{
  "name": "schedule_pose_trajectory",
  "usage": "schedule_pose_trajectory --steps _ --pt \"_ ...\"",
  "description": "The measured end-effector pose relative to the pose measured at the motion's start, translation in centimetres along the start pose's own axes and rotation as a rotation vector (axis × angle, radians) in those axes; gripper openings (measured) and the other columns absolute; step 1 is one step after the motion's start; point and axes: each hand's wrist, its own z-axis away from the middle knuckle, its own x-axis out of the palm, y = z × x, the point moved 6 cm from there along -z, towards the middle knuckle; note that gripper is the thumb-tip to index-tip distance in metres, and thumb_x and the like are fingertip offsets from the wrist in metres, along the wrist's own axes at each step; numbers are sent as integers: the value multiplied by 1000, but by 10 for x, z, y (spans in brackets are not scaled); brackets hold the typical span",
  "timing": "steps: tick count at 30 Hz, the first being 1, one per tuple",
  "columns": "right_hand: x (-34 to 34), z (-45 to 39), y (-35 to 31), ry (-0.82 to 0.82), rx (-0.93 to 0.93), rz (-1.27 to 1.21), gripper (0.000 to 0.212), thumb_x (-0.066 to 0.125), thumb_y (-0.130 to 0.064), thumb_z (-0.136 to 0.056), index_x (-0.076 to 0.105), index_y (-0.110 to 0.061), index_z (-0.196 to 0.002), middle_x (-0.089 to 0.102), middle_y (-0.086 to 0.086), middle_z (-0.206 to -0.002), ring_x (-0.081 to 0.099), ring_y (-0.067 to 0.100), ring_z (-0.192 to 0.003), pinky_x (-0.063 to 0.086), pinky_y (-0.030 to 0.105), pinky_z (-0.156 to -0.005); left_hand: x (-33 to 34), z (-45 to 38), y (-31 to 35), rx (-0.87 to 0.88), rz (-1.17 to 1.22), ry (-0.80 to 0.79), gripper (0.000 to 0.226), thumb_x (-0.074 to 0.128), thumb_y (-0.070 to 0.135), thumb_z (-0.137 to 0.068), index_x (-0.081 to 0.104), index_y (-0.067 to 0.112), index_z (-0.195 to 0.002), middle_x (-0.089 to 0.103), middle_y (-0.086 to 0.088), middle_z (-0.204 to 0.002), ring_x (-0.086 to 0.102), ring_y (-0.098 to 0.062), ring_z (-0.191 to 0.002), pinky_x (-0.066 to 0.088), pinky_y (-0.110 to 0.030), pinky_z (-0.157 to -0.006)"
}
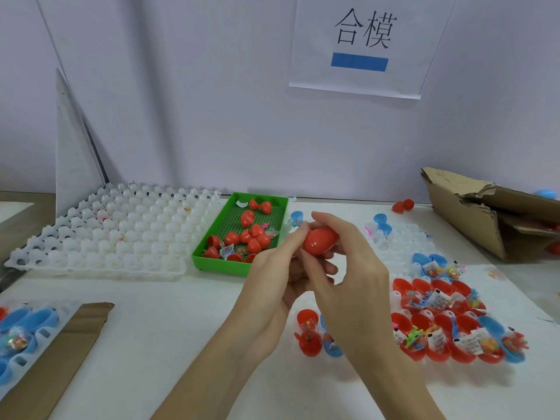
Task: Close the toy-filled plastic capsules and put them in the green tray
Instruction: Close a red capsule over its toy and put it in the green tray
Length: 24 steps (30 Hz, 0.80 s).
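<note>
Both my hands hold one red capsule (319, 241) above the table, just right of the green tray (212, 262). My left hand (277, 277) cups it from below and behind. Fingers of my right hand (354, 286) curl over its top and right side. The capsule looks closed, though fingers hide part of its seam. Several closed red capsules (254, 237) and a few loose toy packets lie in the green tray. Open red and blue capsule halves (439, 328) filled with toys sit in a white holder at the right.
A big white moulded tray (115, 231) with empty cups lies left of the green tray. A torn cardboard box (491, 213) stands at the far right. Blue capsule halves (27, 325) and a cardboard strip (60, 353) lie at the near left. A paper sign (363, 43) hangs on the wall.
</note>
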Motion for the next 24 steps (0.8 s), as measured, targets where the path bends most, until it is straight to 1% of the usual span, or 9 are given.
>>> schedule_pose_trajectory --steps 4,7,8,11,13,15,16,20,24 --pt "5 1 1 -60 7 39 51 78 -3 -85 62 -13 -132 64 -7 -115 52 -18 -100 38 -2 -87 -3 -1 -4 -45 46 0 38 64 46 -99 84 14 -97 72 -10 -81 70 -17 -74 59 -27 -72" --pt "8 1 3 -94 47 53 47 75 -2 -88 62 -14 -132 62 -8 -115 54 -15 -96 37 -4 -85 -4 -3 -4 -60 -4 -27 37 64 50 -98 84 19 -104 76 -9 -91 71 -17 -83 61 -33 -82" --pt "9 1 5 -103 69 52 45 74 -4 -90 61 -15 -132 62 -9 -115 55 -14 -96 38 -4 -84 -4 -3 -4 -70 -20 -38 39 64 51 -98 84 18 -105 77 -10 -96 72 -18 -85 61 -34 -85" --pt "15 3 12 -200 166 49 49 67 -11 -96 54 -25 -141 57 -17 -118 58 -6 -99 44 1 -84 -5 -4 -5 -89 -13 -67 39 64 50 -99 83 16 -103 78 -10 -102 73 -20 -89 60 -31 -81" --pt "17 4 16 -247 199 49 54 63 -10 -98 50 -29 -146 57 -16 -121 60 -1 -103 47 7 -87 -5 -4 -6 -74 -21 -90 35 65 43 -99 82 14 -107 77 -13 -105 72 -21 -95 60 -31 -86" --pt "16 4 16 -257 203 28 54 62 -7 -98 50 -30 -146 60 -14 -123 62 2 -106 50 13 -91 -5 -5 -5 -47 -46 -104 34 66 38 -99 81 10 -112 75 -22 -111 72 -24 -101 60 -33 -93" --pt "15 3 15 -255 195 22 53 62 -6 -97 52 -29 -144 62 -14 -123 62 2 -105 51 14 -90 -5 -5 -4 -39 -48 -105 35 66 37 -98 80 8 -113 74 -25 -115 73 -26 -102 60 -33 -93" --pt "11 0 11 -229 151 9 44 65 -4 -95 60 -21 -135 67 -10 -114 62 -3 -98 46 5 -83 -5 -5 -3 -31 -52 -101 39 70 39 -95 78 5 -114 71 -29 -121 73 -27 -104 59 -36 -97" --pt "9 0 10 -227 135 -29 42 66 -5 -95 61 -19 -134 67 -11 -115 60 -5 -105 43 2 -85 -5 -6 -4 -33 -61 -102 48 74 43 -91 76 3 -116 73 -25 -118 71 -27 -105 53 -45 -106"
